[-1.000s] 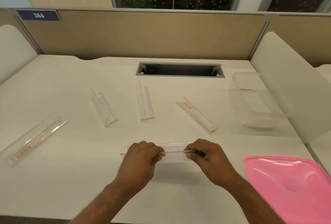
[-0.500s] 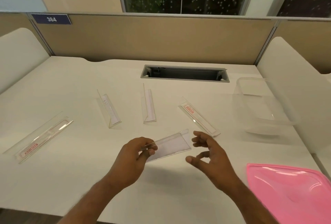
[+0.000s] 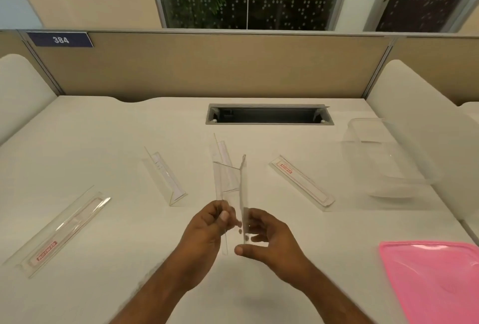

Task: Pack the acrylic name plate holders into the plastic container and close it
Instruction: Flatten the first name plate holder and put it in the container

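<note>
Far L on the white desk: a flat-lying acrylic holder w/ red-print label, angled diag., well apart from the rest. Next R, a second holder stands on its base, then a third holder further back, partly behind the piece being held. Centre, above the desk: the held holder, lifted and stood roughly on end, top pointing away from the person. Left hand pinches its lower L edge, thumb and fingers curled on the clear sheet; right hand grips the lower R edge, thumb underneath, fingers wrapped behind the acrylic. Back centre, a grey cable slot cut into the desk, w/ the tan partition behind and a blue "384" tag top L. R of the hands, a fourth holder lies flat, red label up. Far R, the clear plastic container sits open near the white side divider; nothing visible inside. Near R corner, the pink lid lies flat on the desk, apart from the container.
</note>
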